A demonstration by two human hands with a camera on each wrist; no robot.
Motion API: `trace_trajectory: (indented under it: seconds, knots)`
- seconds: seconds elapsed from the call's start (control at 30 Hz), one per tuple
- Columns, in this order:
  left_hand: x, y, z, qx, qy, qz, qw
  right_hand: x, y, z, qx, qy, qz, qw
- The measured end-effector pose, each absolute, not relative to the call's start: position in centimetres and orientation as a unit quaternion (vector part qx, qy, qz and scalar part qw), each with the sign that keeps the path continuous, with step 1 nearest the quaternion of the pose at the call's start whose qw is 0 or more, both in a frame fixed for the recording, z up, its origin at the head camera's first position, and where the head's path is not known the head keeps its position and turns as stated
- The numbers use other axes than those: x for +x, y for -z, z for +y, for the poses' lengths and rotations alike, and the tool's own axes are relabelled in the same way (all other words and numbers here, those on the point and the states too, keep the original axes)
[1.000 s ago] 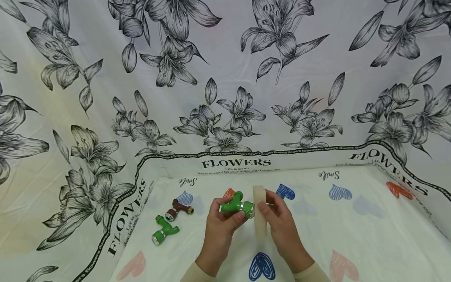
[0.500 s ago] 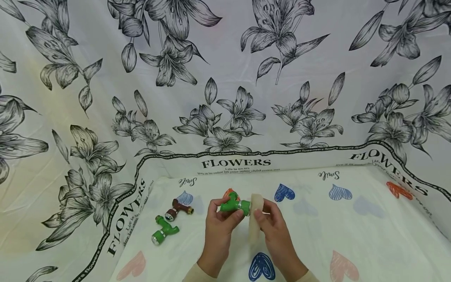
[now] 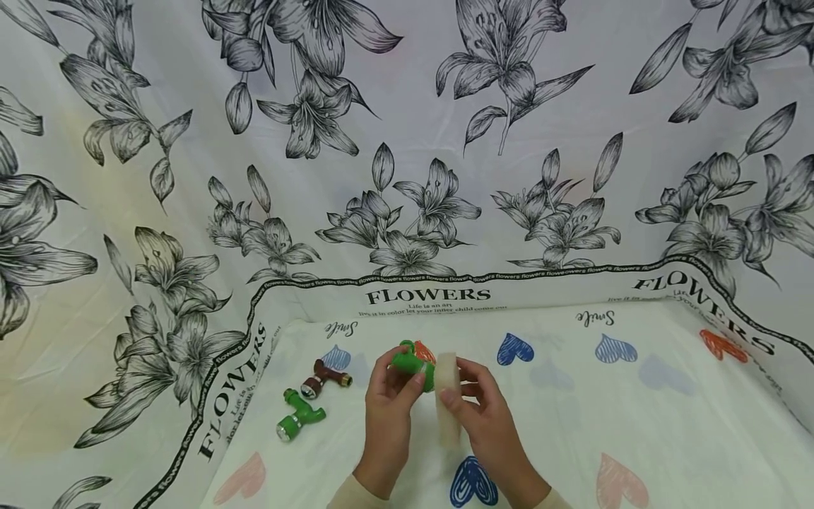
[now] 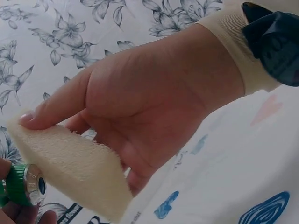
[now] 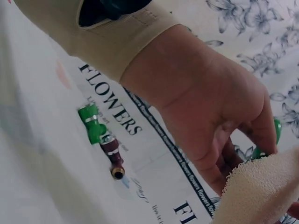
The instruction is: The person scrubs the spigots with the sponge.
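Note:
My left hand (image 3: 388, 417) pinches a green plastic water tap (image 3: 404, 362) between thumb and fingers, its ribbed end turned right. In my right hand (image 3: 490, 417) is a flat cream sponge (image 3: 448, 403), gripped by thumb and fingers and standing on edge right beside the tap. The left wrist view shows the sponge's rough face (image 4: 79, 163) and the tap's silver-rimmed end (image 4: 33, 184) close to it. From the right wrist view, the sponge (image 5: 261, 191) hides most of the tap.
Left of my hands lie another green tap (image 3: 300, 416) and a dark red-brown tap (image 3: 326, 377) with a brass end. They rest on a white cloth (image 3: 559, 431) printed with hearts. A flower-patterned curtain (image 3: 420, 106) rises behind and at the left.
The sponge and my right hand have moved left, closer to my left hand. The held tap has shifted slightly left and tilted, its ribbed end now partly behind the sponge.

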State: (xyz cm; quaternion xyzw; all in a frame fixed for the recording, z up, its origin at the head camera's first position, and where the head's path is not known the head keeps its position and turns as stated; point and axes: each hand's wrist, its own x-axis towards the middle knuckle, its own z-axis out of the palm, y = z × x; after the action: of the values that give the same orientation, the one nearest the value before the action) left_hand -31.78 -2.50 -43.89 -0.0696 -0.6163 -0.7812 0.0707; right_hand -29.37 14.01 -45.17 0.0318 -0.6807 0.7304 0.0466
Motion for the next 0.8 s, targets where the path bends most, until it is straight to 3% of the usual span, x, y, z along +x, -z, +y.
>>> trace_trajectory:
  seconds: [0.27,0.5,0.8]
  knots:
    - [-32.4,44.1,-6.6,-0.116,0.619,-0.762,0.150,-29.1,45.2,14.9,0.054,-0.715,-0.695,0.044]
    - [-33.1,47.5,-12.6,-0.098,0.372,-0.897,0.217,-29.4,45.2,16.7,0.047,-0.715,-0.694,0.067]
    - [-32.8,51.8,-16.2,-0.088,0.183,-0.970,0.133,-29.6,45.5,17.5,0.032,-0.715,-0.695,0.068]
